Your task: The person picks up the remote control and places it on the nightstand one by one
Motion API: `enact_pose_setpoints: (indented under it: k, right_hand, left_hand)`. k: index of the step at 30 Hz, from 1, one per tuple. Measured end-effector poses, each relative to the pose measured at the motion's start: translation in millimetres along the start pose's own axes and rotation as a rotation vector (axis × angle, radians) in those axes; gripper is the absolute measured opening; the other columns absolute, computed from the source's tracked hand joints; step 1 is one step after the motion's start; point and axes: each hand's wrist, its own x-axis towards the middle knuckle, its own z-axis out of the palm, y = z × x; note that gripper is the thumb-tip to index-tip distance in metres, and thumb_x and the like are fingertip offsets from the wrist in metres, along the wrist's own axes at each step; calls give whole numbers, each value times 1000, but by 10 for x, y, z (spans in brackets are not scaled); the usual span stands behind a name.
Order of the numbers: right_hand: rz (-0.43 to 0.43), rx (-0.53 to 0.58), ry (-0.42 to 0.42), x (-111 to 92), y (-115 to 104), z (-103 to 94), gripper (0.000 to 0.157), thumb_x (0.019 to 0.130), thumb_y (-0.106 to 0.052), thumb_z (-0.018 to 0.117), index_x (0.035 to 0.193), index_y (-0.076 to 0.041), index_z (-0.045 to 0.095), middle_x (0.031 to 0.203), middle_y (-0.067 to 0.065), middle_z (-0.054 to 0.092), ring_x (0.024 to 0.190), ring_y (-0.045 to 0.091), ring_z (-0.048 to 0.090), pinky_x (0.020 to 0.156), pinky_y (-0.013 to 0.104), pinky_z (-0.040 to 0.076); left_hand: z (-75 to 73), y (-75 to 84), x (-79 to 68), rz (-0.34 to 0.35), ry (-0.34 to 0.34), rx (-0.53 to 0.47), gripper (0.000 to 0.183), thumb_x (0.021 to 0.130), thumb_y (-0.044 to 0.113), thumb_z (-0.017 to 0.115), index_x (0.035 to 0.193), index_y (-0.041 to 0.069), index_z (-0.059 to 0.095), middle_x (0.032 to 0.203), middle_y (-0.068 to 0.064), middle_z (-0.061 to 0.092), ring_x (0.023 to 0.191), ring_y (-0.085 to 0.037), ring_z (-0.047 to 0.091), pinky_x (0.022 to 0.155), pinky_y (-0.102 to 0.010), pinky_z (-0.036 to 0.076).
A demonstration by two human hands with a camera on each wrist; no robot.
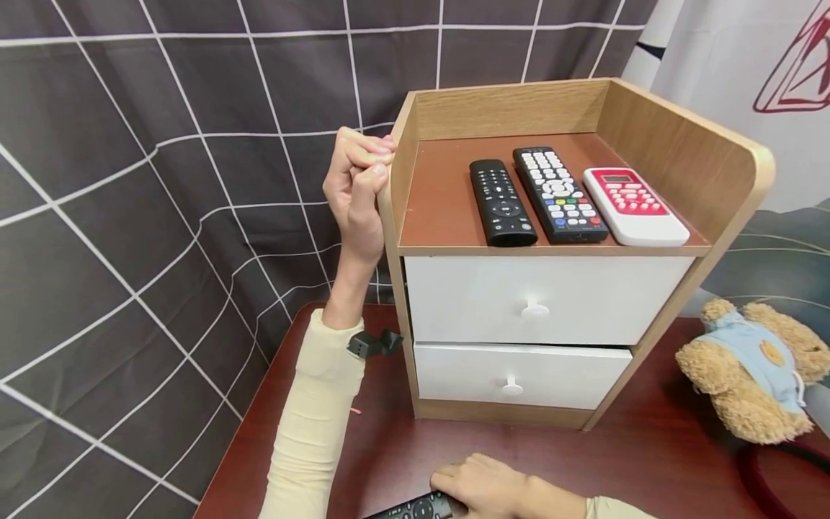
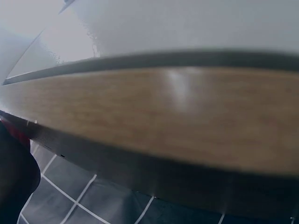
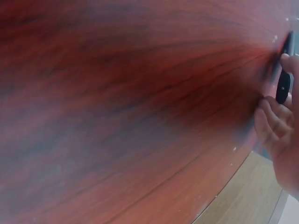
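A wooden drawer cabinet point(image 1: 512, 115) with two white drawers stands on the table. My left hand point(image 1: 359, 184) grips the cabinet's left side panel near its top, fingers curled at the edge. In the left wrist view the panel's wooden edge point(image 2: 154, 112) fills the middle. Low in the head view, my right hand point(image 1: 486, 486) holds one end of a black remote control point(image 1: 421, 508), partly cut off by the frame. The right wrist view shows that remote point(image 3: 282, 86) between thumb and fingers, close over the table.
On the cabinet's top lie a slim black remote point(image 1: 502, 202), a black remote with white buttons point(image 1: 558, 191) and a white-and-red remote point(image 1: 635, 205). To the right, a teddy bear point(image 1: 752, 367) lies on the red-brown table point(image 1: 382, 454). A dark grid curtain point(image 1: 194, 216) hangs left and behind.
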Motion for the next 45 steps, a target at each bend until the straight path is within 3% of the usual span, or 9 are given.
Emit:
enact_pose_setpoints:
  k: [9, 15, 18, 22, 23, 29, 35, 39, 45]
  right_hand:
    - [155, 537, 47, -116, -197, 141, 4, 91, -17, 63, 95, -17, 60, 69, -11, 58, 67, -22, 34, 56, -4, 36]
    - [330, 1228, 152, -176, -278, 217, 16, 88, 0, 58, 88, 15, 52, 70, 34, 58, 68, -15, 48, 58, 3, 44]
    - [471, 1501, 189, -237, -300, 186, 35, 92, -5, 58, 89, 26, 44, 58, 19, 55, 62, -11, 49, 55, 4, 40]
    - [623, 1616, 179, -342, -307, 44, 52, 95, -19, 59, 91, 28, 38, 65, -19, 50, 57, -10, 45, 51, 5, 37]
    - [631, 1624, 173, -369, -300, -8, 52, 95, -20, 58, 91, 27, 38, 65, -19, 50, 57, -9, 45, 51, 6, 38]
    - [546, 1724, 164, -494, -226, -357, 45, 101, -20, 47, 99, 23, 34, 74, -17, 59, 60, -8, 52, 53, 7, 44]
    - [416, 1813, 208, -520, -176, -775, 31, 106, -20, 29, 101, 3, 50, 74, -13, 58, 52, -4, 43, 37, 14, 23]
    - [259, 1914, 279, -506, -225, -1048, 35, 107, -21, 21, 115, -11, 53, 78, -7, 57, 45, 10, 27, 32, 25, 11]
    - [-106, 1929, 457, -383, -320, -1481, 33, 107, -21, 24, 128, -8, 46, 68, 5, 36, 43, 18, 18, 29, 25, 10]
  left_hand:
    - [1, 16, -25, -17, 9, -3, 7, 74, 6, 49, 71, 4, 55, 83, 1, 58, 86, -18, 62, 97, -41, 55]
    - [9, 15, -12, -21, 3, -11, 8, 74, 6, 49, 73, 9, 56, 83, 1, 57, 86, -18, 62, 97, -39, 54]
    - [18, 13, -9, -22, -10, -5, 7, 75, 5, 49, 71, 3, 54, 84, 1, 58, 87, -17, 61, 98, -41, 54]
    - [23, 11, 6, -14, -23, 10, 14, 75, 5, 49, 70, -8, 49, 85, 2, 58, 87, -17, 61, 98, -43, 54]
    - [22, 11, 11, -12, -22, 12, 15, 75, 5, 49, 70, -8, 48, 85, 2, 58, 87, -17, 61, 98, -43, 54]
    - [0, 30, 2, -27, -7, 7, 7, 75, 6, 49, 71, 3, 53, 84, 2, 58, 88, -18, 62, 98, -43, 54]
    - [4, 37, -26, -31, -9, -10, 6, 74, 5, 49, 71, 3, 53, 85, 0, 58, 89, -18, 62, 99, -45, 53]
    - [25, 30, -19, -20, -16, -16, 8, 75, 5, 49, 71, -2, 52, 86, 0, 58, 89, -18, 62, 100, -43, 54]
    - [20, 33, -15, -7, -2, -9, 10, 75, 6, 49, 70, -3, 50, 86, 0, 58, 88, -17, 61, 99, -42, 54]
